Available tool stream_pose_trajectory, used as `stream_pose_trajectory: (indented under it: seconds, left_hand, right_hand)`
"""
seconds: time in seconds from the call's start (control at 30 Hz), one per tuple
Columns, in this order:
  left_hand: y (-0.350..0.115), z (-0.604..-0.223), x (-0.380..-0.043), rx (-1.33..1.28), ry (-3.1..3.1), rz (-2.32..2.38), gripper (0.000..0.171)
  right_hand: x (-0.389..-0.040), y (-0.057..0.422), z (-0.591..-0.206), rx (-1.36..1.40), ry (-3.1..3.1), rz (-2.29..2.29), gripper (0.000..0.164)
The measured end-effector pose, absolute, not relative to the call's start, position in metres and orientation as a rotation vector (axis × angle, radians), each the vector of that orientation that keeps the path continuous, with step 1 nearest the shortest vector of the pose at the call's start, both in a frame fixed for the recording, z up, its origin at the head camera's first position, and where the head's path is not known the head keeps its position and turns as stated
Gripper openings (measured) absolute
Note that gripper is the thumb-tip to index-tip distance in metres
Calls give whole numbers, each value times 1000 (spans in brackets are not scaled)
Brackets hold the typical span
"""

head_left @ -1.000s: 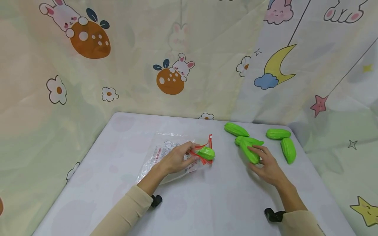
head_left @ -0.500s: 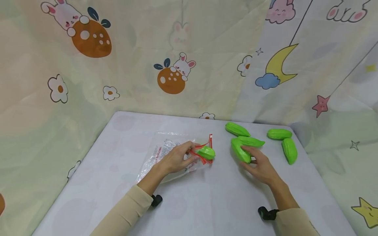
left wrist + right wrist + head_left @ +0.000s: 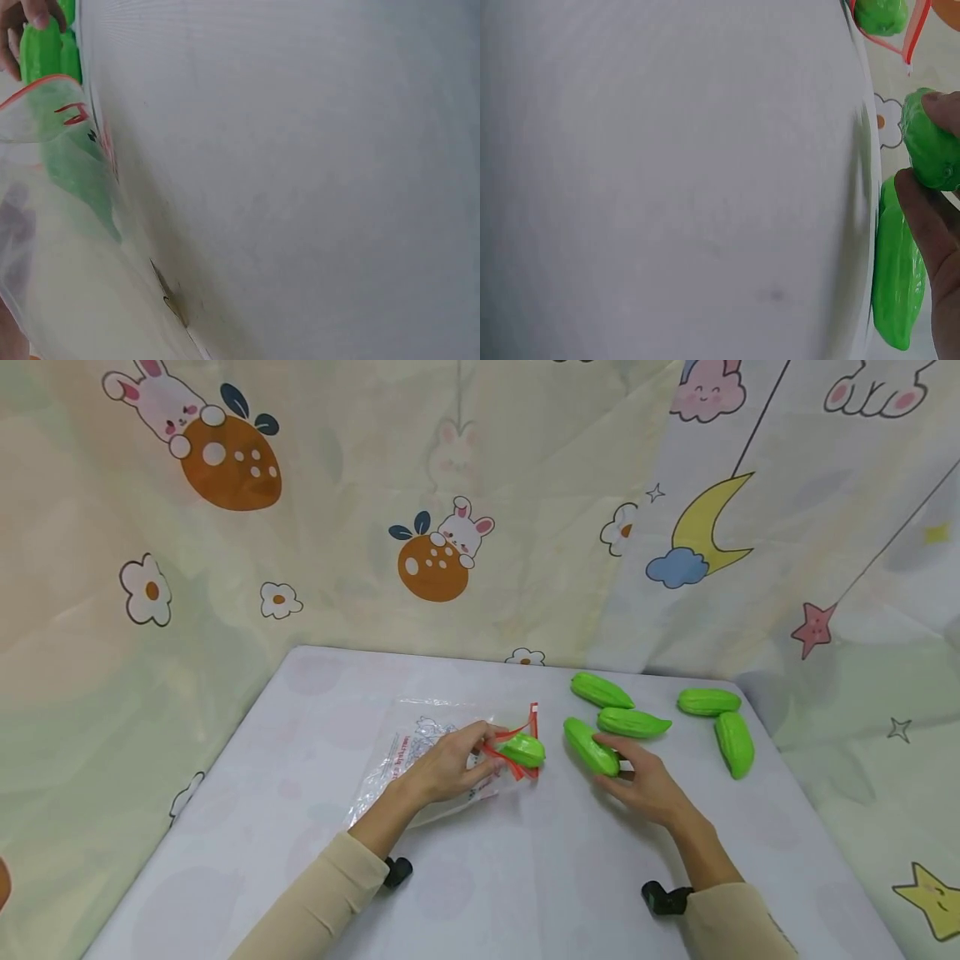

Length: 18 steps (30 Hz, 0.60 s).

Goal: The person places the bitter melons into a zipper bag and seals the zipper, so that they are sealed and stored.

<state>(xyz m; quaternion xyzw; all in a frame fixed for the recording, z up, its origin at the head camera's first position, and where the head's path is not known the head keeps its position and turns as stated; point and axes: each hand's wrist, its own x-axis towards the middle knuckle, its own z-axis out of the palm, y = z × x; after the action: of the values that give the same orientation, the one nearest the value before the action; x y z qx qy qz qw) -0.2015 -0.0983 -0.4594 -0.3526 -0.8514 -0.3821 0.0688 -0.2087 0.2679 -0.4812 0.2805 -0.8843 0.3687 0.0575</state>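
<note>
My left hand [image 3: 453, 764] pinches the mouth of a clear zip bag [image 3: 397, 752] with a red seal. A green ridged toy gourd [image 3: 525, 749] sits in that mouth, its end poking out; in the left wrist view its green body [image 3: 79, 176] shows through the plastic. To the right, my right hand [image 3: 645, 785] grips another toy gourd [image 3: 588, 745] by its near end between thumb and fingers. The right wrist view shows this held gourd [image 3: 928, 146] between thumb and fingers, with the bag's red seal [image 3: 916, 30] beyond it.
Just behind the held gourd lies one more toy gourd [image 3: 633, 722], and another [image 3: 602, 690] is farther back. Two others, one lying sideways [image 3: 708, 701] and one pointing nearer [image 3: 735, 743], are by the right edge of the white table [image 3: 480, 893]. A patterned cloth [image 3: 337, 527] hangs behind.
My right hand has moved left with its gourd, away from the gourd it overlapped and closer to the bag. The left hand and the bag stay in place.
</note>
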Motion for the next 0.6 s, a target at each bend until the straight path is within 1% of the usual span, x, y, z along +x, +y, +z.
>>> stream_pose_trajectory:
  seconds: [0.33,0.6]
  left_hand:
    - [-97,-458,-203,-1053,-2551,-1148,29]
    - [-96,-459,-203,-1069,-2528,-1153,30]
  right_hand:
    - [-209,257,-480,807,-2777,1346,65]
    - [-209,253,-482,881,-2754,1391,65]
